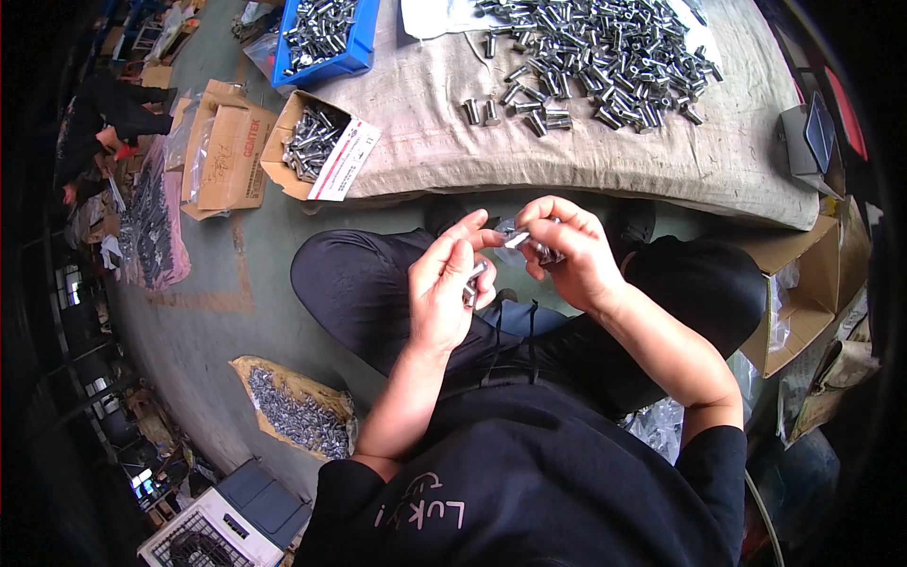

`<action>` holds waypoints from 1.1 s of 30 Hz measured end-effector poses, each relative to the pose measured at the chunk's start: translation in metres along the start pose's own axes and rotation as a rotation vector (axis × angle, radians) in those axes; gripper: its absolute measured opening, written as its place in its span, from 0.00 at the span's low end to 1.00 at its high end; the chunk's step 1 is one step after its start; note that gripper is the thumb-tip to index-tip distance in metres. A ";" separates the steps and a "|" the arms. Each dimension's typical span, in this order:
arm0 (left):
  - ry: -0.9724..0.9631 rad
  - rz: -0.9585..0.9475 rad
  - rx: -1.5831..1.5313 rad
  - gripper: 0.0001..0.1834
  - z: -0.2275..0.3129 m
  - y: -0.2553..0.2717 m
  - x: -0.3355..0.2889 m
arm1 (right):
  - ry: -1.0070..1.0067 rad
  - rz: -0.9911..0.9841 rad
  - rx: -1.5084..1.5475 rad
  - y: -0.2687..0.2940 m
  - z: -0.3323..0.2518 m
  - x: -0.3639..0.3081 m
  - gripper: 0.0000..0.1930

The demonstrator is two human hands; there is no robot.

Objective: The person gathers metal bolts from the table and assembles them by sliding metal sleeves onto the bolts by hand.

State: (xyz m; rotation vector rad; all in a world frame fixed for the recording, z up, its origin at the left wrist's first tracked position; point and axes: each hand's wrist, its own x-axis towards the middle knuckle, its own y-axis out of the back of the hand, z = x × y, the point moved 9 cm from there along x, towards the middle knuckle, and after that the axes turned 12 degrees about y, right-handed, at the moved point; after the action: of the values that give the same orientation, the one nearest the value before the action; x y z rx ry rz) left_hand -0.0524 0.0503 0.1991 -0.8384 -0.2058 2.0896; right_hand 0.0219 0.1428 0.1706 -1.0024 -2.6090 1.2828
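In front of my lap my two hands are close together. My left hand (440, 298) has its lower fingers curled around shiny metal pieces (472, 286); its forefinger reaches toward the other hand. My right hand (584, 253) pinches a small clear plastic bag (513, 236) between thumb and forefinger. More shiny metal pieces (548, 253) show under its fingers, though whether they are inside the bag I cannot tell. A big pile of short flanged metal sleeves (614, 61) lies beyond my hands on a cloth-covered table (435, 142).
On the left stand a blue bin (357, 59) and a small carton (276, 161), both full of metal parts, and a larger cardboard box (241, 156). Small parts (293, 411) fill a floor tray. An opened carton (808, 307) sits right. Another person (104, 123) crouches far left.
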 end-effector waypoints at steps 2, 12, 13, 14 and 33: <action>0.022 -0.040 -0.045 0.22 0.000 -0.002 0.001 | -0.077 0.041 0.144 -0.004 0.001 0.002 0.03; -0.029 0.065 0.171 0.21 0.000 -0.004 0.001 | -0.043 -0.371 -0.365 -0.040 0.006 -0.014 0.08; 0.015 0.071 0.115 0.21 -0.004 -0.001 0.002 | -0.011 -0.380 -0.394 -0.041 0.003 -0.013 0.09; 0.059 0.077 0.058 0.21 -0.007 0.001 0.002 | -0.010 -0.380 -0.394 -0.040 0.005 -0.014 0.09; 0.122 0.049 -0.018 0.11 -0.008 0.014 -0.001 | 0.344 -0.206 -0.658 -0.022 -0.029 -0.006 0.09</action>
State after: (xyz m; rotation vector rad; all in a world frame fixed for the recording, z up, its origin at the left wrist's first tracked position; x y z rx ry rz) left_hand -0.0560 0.0399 0.1878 -0.9875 -0.1402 2.0764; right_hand 0.0247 0.1490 0.2065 -0.8734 -2.7813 0.1651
